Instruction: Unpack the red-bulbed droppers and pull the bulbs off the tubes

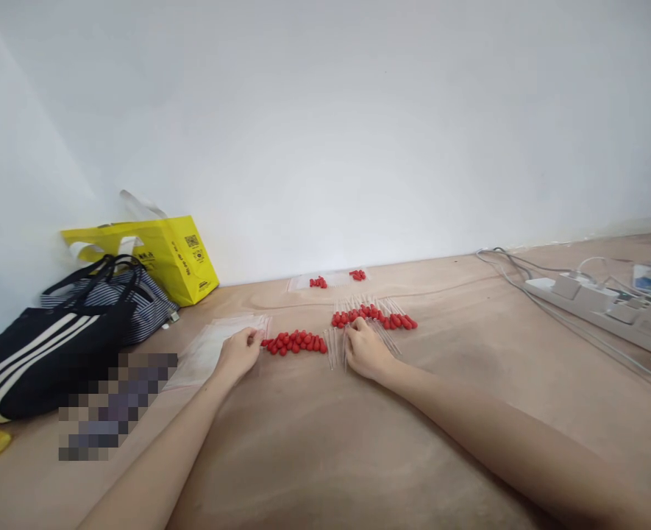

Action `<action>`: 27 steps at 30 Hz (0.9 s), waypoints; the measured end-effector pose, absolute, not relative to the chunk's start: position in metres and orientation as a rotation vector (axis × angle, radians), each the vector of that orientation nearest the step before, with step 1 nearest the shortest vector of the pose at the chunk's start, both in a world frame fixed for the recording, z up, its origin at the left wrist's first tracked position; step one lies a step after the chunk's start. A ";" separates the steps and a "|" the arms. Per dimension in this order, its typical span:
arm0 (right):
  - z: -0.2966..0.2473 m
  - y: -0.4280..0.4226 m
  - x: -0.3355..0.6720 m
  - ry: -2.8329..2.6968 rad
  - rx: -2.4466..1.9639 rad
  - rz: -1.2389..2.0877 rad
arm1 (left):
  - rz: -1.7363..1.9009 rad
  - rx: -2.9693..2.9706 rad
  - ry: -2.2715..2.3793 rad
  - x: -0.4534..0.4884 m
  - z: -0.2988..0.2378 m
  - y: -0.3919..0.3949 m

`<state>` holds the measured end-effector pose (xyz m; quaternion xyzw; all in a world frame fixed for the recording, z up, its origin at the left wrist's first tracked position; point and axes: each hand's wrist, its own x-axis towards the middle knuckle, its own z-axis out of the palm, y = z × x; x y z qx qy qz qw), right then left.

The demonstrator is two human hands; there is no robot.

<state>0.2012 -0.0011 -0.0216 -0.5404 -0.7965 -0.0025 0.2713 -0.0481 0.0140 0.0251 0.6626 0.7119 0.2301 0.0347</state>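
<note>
My left hand [240,350] is closed in a pinch at the left end of a pile of small red teardrop-shaped bulbs [295,341]; what sits between its fingertips is too small to make out. Closer to the middle, my right hand [367,350] has its fingers closed down on thin clear tubes [333,347]. Just beyond it lies a row of red-bulbed droppers [396,321], their slim clear stems pointing away and toward me. The right hand hides part of this row.
Clear plastic bags [209,342] lie beside my left hand. Farther back, another clear bag [336,279] carries two small red clusters. A black bag [43,353] and yellow bag [187,258] stand left; a white power strip [595,302] with cables lies right. A wall closes the back.
</note>
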 end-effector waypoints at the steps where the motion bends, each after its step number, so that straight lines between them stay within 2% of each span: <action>1: -0.021 -0.003 0.202 -2.127 -1.435 0.010 | 0.702 2.037 2.203 -0.049 0.027 0.014; 10: -0.021 -0.015 0.249 -2.033 -1.255 -0.066 | 0.780 2.157 2.234 -0.043 0.034 0.011; 18: -0.030 -0.020 0.290 -2.037 -1.290 -0.128 | 0.616 2.429 1.908 0.051 0.035 0.045; 27: -0.020 -0.023 0.287 -2.081 -1.416 -0.083 | 0.453 2.425 1.937 0.129 0.033 0.069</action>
